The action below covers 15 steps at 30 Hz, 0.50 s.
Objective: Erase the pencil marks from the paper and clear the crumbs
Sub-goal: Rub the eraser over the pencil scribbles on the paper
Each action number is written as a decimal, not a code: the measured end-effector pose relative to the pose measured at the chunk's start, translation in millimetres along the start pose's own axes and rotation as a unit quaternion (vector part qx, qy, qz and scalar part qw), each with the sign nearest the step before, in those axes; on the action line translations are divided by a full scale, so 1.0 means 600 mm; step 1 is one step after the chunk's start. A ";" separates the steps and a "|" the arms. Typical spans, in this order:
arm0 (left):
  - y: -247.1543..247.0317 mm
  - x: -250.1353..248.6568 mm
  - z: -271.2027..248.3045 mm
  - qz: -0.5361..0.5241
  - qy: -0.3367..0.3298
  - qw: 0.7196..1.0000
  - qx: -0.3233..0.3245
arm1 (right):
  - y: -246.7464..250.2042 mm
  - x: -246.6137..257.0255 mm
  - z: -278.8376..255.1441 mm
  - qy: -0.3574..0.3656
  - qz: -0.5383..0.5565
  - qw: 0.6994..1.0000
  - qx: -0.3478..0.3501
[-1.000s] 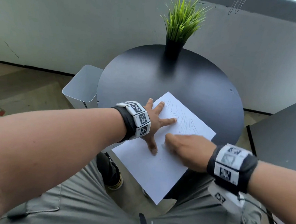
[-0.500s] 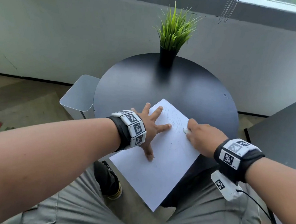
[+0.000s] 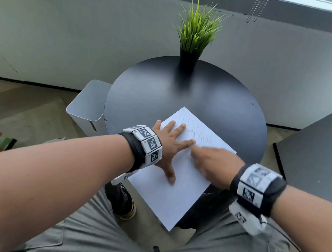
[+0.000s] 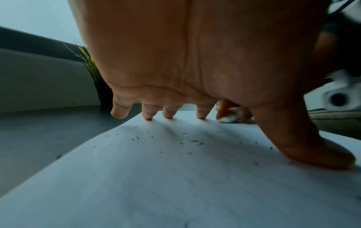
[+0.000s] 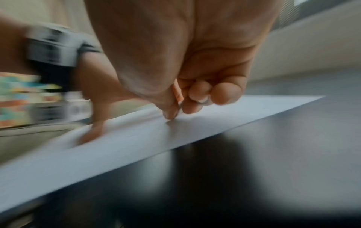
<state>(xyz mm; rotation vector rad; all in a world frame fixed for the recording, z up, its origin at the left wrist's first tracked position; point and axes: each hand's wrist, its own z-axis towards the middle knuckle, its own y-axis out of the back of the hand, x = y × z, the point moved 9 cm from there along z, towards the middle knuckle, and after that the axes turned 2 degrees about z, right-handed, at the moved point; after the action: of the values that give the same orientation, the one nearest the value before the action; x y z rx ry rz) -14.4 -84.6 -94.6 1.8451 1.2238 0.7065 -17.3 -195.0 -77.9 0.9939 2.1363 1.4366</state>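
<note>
Pinching a small white eraser (image 4: 228, 118), my right hand (image 3: 215, 160) rubs the paper (image 3: 176, 195); my flat left hand (image 3: 167, 145) pins it at nine o'clock. Short, light strokes should avoid creasing. Crumbs (image 4: 195, 141) remain scattered.

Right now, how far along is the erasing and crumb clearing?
Midway. The left hand presses the paper flat; the right hand rubs the eraser on it. Pencil marks remain at the far end, and crumbs are still uncleared.
</note>
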 end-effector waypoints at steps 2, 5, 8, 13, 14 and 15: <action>0.004 0.005 0.003 -0.004 0.007 1.000 0.008 | 0.029 -0.063 0.020 -0.090 0.025 0.995 -0.040; 0.005 0.008 0.005 -0.007 0.008 1.000 0.007 | 0.017 -0.003 0.006 -0.005 0.009 1.000 -0.002; 0.001 0.008 0.006 -0.013 0.005 1.000 0.004 | -0.014 0.059 -0.018 0.108 0.009 0.993 0.051; -0.002 0.011 0.007 -0.019 0.011 1.000 0.015 | 0.034 -0.049 0.014 -0.052 0.019 0.997 -0.050; -0.002 0.011 0.007 -0.017 0.011 1.000 0.015 | 0.030 -0.023 0.004 -0.011 0.017 0.998 -0.051; -0.002 0.010 0.007 -0.014 0.010 1.000 0.015 | 0.019 0.016 -0.012 0.043 0.018 0.998 -0.029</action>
<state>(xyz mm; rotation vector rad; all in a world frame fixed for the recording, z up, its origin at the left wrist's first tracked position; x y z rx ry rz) -9.2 -80.3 -97.7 1.8455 1.2764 0.6961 -24.4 -189.8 -63.8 0.9708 2.1328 1.5779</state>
